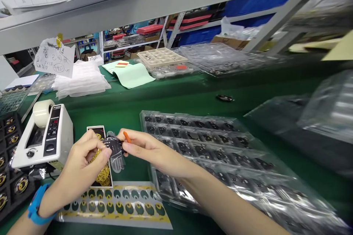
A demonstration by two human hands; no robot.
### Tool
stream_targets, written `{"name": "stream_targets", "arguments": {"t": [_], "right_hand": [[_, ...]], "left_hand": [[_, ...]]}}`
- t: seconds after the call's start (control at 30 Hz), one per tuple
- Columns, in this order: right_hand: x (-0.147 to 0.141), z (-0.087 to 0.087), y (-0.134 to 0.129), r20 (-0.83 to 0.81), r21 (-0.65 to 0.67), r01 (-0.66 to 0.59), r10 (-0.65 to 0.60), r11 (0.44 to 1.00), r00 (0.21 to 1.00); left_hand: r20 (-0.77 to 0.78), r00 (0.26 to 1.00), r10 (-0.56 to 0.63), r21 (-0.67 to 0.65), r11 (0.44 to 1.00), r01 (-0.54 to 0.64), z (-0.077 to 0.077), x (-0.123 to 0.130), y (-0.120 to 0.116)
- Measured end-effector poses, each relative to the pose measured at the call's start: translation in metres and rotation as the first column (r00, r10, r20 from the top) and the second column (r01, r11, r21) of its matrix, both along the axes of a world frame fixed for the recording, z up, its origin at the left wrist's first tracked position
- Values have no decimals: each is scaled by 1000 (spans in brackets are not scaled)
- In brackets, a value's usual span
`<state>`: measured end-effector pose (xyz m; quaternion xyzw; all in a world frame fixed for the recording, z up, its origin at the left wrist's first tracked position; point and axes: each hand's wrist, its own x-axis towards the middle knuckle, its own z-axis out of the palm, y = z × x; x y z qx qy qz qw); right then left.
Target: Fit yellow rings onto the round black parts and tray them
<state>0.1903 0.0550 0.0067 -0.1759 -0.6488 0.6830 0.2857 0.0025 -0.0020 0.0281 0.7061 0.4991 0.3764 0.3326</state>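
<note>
My left hand is closed, thumb and forefinger pinching one side of a small dark, shiny piece. Clear plastic film hangs below that piece. My right hand is closed at the piece's other side, with a thin orange stick poking up between thumb and forefinger. The exact kind of the dark piece cannot be made out. Beneath my left hand lies a small box of gold-coloured chains. Nearer to me is a sheet of oval stickers in dark green and yellow.
A tape dispenser stands at left beside a black tray of round gold-and-black parts. Clear compartment trays with dark parts fill the right. One loose dark part lies behind them. A grey shelf beam crosses overhead.
</note>
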Motion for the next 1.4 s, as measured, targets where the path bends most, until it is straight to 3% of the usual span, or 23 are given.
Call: {"name": "stream_targets", "arguments": {"t": [0.47,1.07,1.4], "right_hand": [[0,-2,-1,10,31,42,-42,999,999],[1,-4,-1,20,12,33,-33,999,999],[0,-5,-2,35,62,54,-56,997,998]], "left_hand": [[-55,996,72,116,991,-65,-3,5,-1],[-60,997,48,74,996,-44,-5,2,1],[-170,973,153,205,972,-117,-6,10,-1]]}}
